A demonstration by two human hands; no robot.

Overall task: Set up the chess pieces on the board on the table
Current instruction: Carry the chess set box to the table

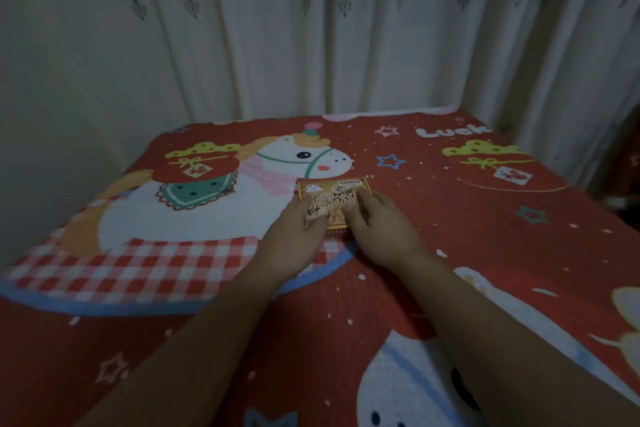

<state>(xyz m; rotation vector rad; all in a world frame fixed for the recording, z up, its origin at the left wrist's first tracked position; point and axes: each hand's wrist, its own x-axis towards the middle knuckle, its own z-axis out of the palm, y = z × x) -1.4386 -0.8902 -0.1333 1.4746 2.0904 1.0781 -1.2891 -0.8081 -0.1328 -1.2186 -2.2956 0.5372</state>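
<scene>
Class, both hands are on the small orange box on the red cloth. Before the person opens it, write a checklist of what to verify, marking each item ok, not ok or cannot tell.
1. Both hands on the box: ok. The left hand and right hand both touch the orange box.
2. Box resting on the red cloth: ok, its far part lies flat.
3. Box lid open: cannot tell; a pale flap near the left fingers looks lifted, but the picture is blurred.
4. Chess pieces in view: not ok, none shows.
5. Board laid out: not ok, none shows.
6. Free cloth beside the box for the board: ok.
</scene>
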